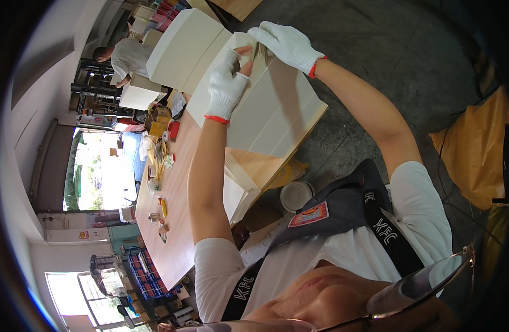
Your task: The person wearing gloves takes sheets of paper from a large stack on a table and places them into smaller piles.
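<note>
Where thin pale paper sheets (259,55) fan atop the block-like white paper stack (255,125), the left white-knit-gloved hand (226,83) and right white-knit-gloved hand (286,47) flank them, seemingly to steady the edges; whether either grips them I cannot tell

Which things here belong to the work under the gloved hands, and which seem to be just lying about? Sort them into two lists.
Part of the work:
- left hand and right hand, both at the stack's upper end
- pale stack of sheets

Apparently just lying about:
- red object on the table
- round tub
- orange sheeting
</note>
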`<action>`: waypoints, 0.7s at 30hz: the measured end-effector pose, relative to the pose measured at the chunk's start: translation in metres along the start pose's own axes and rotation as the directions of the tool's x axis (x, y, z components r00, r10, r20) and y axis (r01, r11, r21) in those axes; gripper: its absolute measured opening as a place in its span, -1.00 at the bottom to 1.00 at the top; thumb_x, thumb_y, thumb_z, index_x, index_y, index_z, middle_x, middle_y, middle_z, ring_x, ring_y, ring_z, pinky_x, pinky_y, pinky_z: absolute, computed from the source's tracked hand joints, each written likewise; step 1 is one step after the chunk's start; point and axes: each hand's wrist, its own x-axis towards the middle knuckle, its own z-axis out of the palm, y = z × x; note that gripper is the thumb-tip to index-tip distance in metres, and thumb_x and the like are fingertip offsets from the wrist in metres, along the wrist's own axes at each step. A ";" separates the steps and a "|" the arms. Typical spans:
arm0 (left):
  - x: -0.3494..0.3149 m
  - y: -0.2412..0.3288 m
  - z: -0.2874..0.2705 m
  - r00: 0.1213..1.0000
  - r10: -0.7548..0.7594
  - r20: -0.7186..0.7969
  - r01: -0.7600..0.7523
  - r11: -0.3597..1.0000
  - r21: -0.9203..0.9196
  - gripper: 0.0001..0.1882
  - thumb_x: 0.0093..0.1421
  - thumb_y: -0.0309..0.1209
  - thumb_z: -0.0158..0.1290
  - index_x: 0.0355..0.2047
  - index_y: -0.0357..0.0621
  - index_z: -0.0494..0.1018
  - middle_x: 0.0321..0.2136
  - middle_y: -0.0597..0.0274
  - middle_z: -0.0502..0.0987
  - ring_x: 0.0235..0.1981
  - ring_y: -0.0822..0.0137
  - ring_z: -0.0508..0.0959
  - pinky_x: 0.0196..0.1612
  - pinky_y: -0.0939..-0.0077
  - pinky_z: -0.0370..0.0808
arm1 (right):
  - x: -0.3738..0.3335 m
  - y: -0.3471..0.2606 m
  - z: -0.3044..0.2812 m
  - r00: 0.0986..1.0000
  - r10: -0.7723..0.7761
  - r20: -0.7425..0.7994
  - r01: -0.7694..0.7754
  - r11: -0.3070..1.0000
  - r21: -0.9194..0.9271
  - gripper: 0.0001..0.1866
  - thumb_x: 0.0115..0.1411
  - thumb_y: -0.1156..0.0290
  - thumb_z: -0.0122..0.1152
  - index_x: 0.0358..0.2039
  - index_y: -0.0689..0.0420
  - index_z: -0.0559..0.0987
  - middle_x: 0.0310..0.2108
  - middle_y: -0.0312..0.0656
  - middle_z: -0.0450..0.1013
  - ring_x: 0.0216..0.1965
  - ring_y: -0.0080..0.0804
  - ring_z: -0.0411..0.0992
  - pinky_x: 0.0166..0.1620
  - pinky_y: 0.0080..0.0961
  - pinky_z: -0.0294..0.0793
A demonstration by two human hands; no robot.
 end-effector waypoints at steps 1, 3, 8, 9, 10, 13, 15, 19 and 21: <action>0.000 0.001 0.001 0.998 0.032 -0.051 -0.032 0.999 0.000 -0.62 0.28 -0.33 0.01 0.10 -0.13 0.41 -0.12 0.16 0.53 -0.10 0.33 0.46 0.05 0.49 0.33 | 0.000 -0.001 -0.001 0.999 0.028 0.021 -0.027 0.999 -0.020 -0.55 0.36 -0.07 -0.19 -0.20 0.03 0.50 -0.42 -0.08 0.46 -0.33 -0.04 0.46 -0.27 -0.22 0.38; -0.001 0.003 0.004 0.989 0.087 -0.116 -0.084 0.996 0.024 -0.64 0.30 -0.34 -0.04 0.07 -0.13 0.44 -0.13 0.14 0.53 -0.11 0.33 0.46 0.05 0.49 0.33 | 0.000 -0.005 -0.003 0.995 0.084 0.063 -0.080 0.995 -0.062 -0.55 0.36 -0.07 -0.19 -0.19 0.03 0.50 -0.42 -0.08 0.46 -0.33 -0.04 0.47 -0.27 -0.22 0.38; 0.002 0.003 0.003 0.991 0.114 -0.077 -0.101 0.983 0.156 -0.70 0.28 -0.34 -0.02 0.00 -0.03 0.49 -0.31 0.13 0.55 -0.34 0.31 0.54 -0.17 0.45 0.45 | 0.003 0.008 0.004 1.000 0.007 -0.017 -0.008 0.999 -0.031 -0.59 0.36 -0.02 -0.18 -0.15 0.01 0.49 -0.38 -0.13 0.46 -0.31 -0.06 0.46 -0.26 -0.21 0.38; 0.002 0.003 0.004 0.993 0.097 -0.072 -0.083 0.982 0.172 -0.71 0.25 -0.33 0.03 -0.01 0.03 0.49 -0.38 0.12 0.56 -0.43 0.28 0.57 -0.25 0.43 0.49 | 0.003 0.010 0.005 1.000 0.000 -0.022 -0.001 0.999 -0.037 -0.60 0.36 0.00 -0.18 -0.13 0.00 0.49 -0.37 -0.14 0.46 -0.31 -0.07 0.46 -0.26 -0.21 0.38; 0.001 0.003 0.005 0.993 0.084 -0.086 -0.065 0.977 0.202 -0.70 0.23 -0.32 0.07 -0.02 0.02 0.49 -0.40 0.13 0.55 -0.43 0.29 0.57 -0.26 0.43 0.49 | 0.002 0.008 0.005 1.000 -0.005 -0.003 0.005 0.999 -0.044 -0.61 0.36 0.01 -0.19 -0.13 0.00 0.49 -0.36 -0.14 0.46 -0.30 -0.08 0.46 -0.25 -0.21 0.39; -0.001 0.005 0.010 0.995 -0.013 -0.099 0.033 0.979 0.202 -0.66 0.16 -0.32 0.18 -0.04 0.02 0.50 -0.47 0.14 0.53 -0.44 0.32 0.57 -0.31 0.43 0.48 | 0.001 0.006 0.004 0.999 -0.020 0.029 0.022 0.997 -0.068 -0.64 0.36 0.05 -0.20 -0.11 -0.02 0.48 -0.33 -0.17 0.45 -0.29 -0.09 0.46 -0.25 -0.22 0.39; 0.000 0.012 0.010 0.987 -0.153 -0.055 0.157 0.984 0.086 -0.62 0.11 -0.31 0.23 -0.04 0.03 0.49 -0.53 0.16 0.51 -0.47 0.34 0.55 -0.34 0.43 0.47 | 0.002 0.011 0.003 0.999 -0.031 0.021 0.033 0.996 -0.086 -0.65 0.36 0.06 -0.21 -0.11 -0.03 0.48 -0.32 -0.19 0.45 -0.28 -0.09 0.46 -0.26 -0.23 0.39; -0.001 0.003 0.006 0.992 0.060 -0.106 -0.041 0.983 0.181 -0.67 0.22 -0.33 0.10 0.00 -0.03 0.47 -0.51 0.20 0.49 -0.49 0.40 0.49 -0.32 0.48 0.44 | 0.002 0.012 0.008 0.997 -0.065 -0.029 0.063 0.997 -0.037 -0.58 0.34 -0.04 -0.16 -0.20 0.02 0.50 -0.44 -0.18 0.43 -0.38 -0.14 0.45 -0.29 -0.28 0.38; -0.004 0.016 0.006 0.994 0.029 -0.106 -0.012 0.987 0.160 -0.68 0.28 -0.37 -0.01 0.02 -0.14 0.46 -0.35 0.26 0.51 -0.41 0.49 0.44 -0.23 0.58 0.40 | -0.002 -0.002 -0.004 0.999 0.039 0.023 -0.040 0.998 0.045 -0.53 0.32 -0.11 -0.12 -0.26 0.06 0.51 -0.51 -0.17 0.41 -0.45 -0.19 0.44 -0.32 -0.32 0.37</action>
